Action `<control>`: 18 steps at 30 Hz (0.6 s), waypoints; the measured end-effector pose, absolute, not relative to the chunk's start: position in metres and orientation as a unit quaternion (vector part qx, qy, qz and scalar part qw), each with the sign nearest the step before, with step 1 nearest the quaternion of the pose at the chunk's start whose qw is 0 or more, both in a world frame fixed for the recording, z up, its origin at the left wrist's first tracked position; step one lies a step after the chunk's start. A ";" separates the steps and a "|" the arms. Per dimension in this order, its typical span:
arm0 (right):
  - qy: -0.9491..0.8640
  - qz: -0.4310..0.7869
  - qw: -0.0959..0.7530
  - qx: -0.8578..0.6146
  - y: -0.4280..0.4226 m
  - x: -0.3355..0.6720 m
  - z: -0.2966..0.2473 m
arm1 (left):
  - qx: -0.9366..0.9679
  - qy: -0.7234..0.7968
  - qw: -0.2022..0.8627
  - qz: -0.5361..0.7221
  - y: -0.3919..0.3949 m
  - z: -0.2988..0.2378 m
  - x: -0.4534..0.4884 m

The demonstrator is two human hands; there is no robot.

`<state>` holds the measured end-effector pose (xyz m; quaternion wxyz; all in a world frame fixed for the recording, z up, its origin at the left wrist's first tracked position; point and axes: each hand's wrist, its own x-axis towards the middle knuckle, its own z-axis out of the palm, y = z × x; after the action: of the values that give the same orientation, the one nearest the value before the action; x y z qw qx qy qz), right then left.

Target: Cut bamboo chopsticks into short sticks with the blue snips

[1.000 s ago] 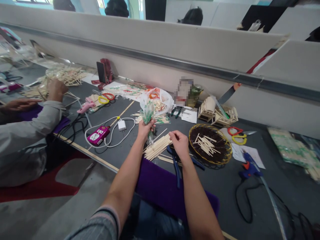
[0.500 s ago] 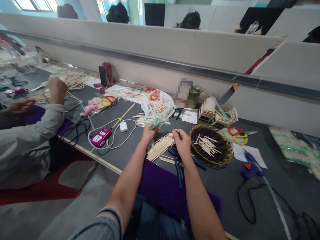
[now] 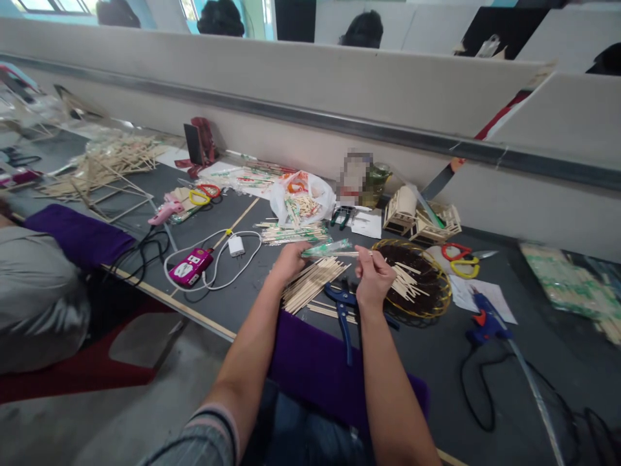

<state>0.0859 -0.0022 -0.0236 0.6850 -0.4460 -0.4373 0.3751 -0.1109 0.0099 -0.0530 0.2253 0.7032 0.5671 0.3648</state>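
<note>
My left hand (image 3: 290, 262) is closed on a clear and green plastic wrapper (image 3: 330, 247) of the kind around disposable chopsticks. Pale wooden chopsticks (image 3: 353, 254) stretch from the wrapper to my right hand (image 3: 374, 278), whose fingers pinch their end. Under both hands lies a pile of bare wooden sticks (image 3: 310, 285). Blue-handled cutters (image 3: 344, 317) rest beside the pile, partly hidden by my right forearm. Right of that hand, a dark woven basket (image 3: 434, 285) with a yellow rim holds short cut sticks (image 3: 406, 283).
Wrapped chopsticks (image 3: 294, 233) and a white plastic bag (image 3: 279, 207) lie beyond my hands. To the left are a purple box (image 3: 191, 266) with a white cable and a pink glue gun (image 3: 167, 210). Scissors (image 3: 464, 266) and a blue glue gun (image 3: 485, 323) lie right. A co-worker's sleeve (image 3: 39, 278) shows left.
My right hand has risen and moved right, now gripping the chopsticks' end. The wrapper in my left hand has turned from slanting to nearly level. The co-worker's hands have left the stick pile.
</note>
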 end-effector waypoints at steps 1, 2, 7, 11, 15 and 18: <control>-0.413 0.376 0.700 -0.445 -0.002 0.088 -0.020 | 0.699 0.584 0.215 0.353 0.010 -0.053 -0.114; -0.383 0.371 0.719 -0.446 -0.002 0.091 -0.017 | 0.685 0.607 0.204 0.348 0.010 -0.052 -0.117; -0.291 0.305 0.771 -0.477 0.001 0.121 0.001 | 0.482 0.700 0.190 0.491 0.015 -0.052 -0.129; -0.361 0.403 0.678 -0.498 0.004 0.120 -0.004 | 0.303 0.607 0.327 0.658 0.016 -0.048 -0.124; -0.386 0.562 0.546 -0.486 0.003 0.093 -0.022 | 0.195 0.507 0.442 0.714 0.011 -0.037 -0.123; -0.405 0.602 0.487 -0.486 0.001 0.078 -0.036 | 0.188 0.459 0.511 0.702 0.008 -0.030 -0.124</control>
<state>0.0783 0.0014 -0.0363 0.4870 -0.4864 -0.4054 0.6015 -0.1240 0.0081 -0.0304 0.5115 0.1876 0.4589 0.7019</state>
